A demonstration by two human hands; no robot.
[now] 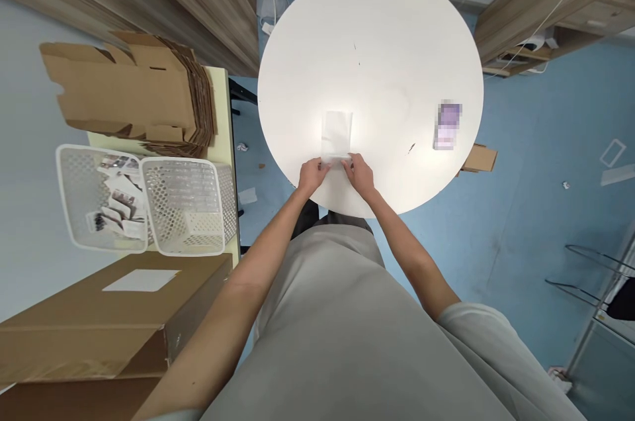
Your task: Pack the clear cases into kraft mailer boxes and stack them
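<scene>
A pale, see-through plastic bag (pixel 337 132) lies flat on the round white table (pixel 377 30), close to the near edge. My left hand (pixel 312 176) pinches its near left corner between thumb and fingers. At the near right corner, my right hand (pixel 360 174) grips the bag in the same way. The near end of the bag looks folded or creased between the two hands. Whether anything is inside it I cannot tell.
A blurred purple item (pixel 448 124) lies at the table's right. On the left stand flattened cardboard boxes (pixel 129 90), a white basket (pixel 183 209) with clear packs, another basket (pixel 104 199) with papers, and a large carton (pixel 114 308). A cardboard piece (pixel 480 158) shows beyond the right edge.
</scene>
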